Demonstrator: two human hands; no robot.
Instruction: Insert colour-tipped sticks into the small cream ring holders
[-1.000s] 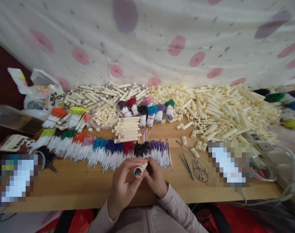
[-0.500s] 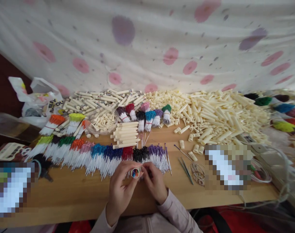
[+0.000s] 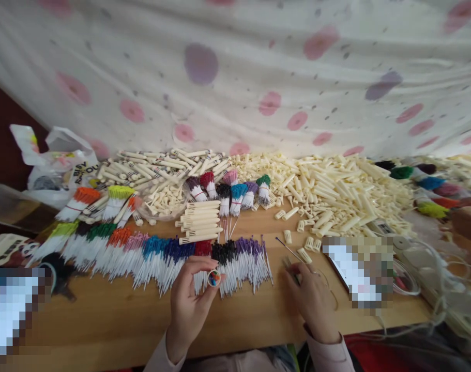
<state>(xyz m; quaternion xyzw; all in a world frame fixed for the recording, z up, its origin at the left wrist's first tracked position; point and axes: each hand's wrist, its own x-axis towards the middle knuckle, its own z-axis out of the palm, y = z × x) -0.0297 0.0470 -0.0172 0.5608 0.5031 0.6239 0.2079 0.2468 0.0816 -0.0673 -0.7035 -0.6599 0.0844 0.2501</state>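
Observation:
Between the thumb and fingers of my left hand (image 3: pixel 192 297) is a cream tube (image 3: pixel 214 278), its round end facing up with orange, blue and green bits inside. My right hand (image 3: pixel 312 299) is over the tweezers (image 3: pixel 296 278), fingers bent around them; part of them is hidden. Beyond my left hand lies a row of white sticks with coloured tips, among them black ones (image 3: pixel 224 254) and purple ones (image 3: pixel 251 249). Several assembled cream pens (image 3: pixel 199 219) are stacked behind the row.
Cream parts (image 3: pixel 336 191) are heaped along the curtain (image 3: pixel 235 77). Tied stick bundles (image 3: pixel 237 199) stand before them. A phone (image 3: pixel 351 268) lies to the right, near cables and a power strip (image 3: pixel 421 258). Another person's hand (image 3: pixel 468 225) shows at the far right.
My right hand has left the tube and moved right to the tweezers. My left hand still holds the tube. Another person's hand has come into view at the right edge.

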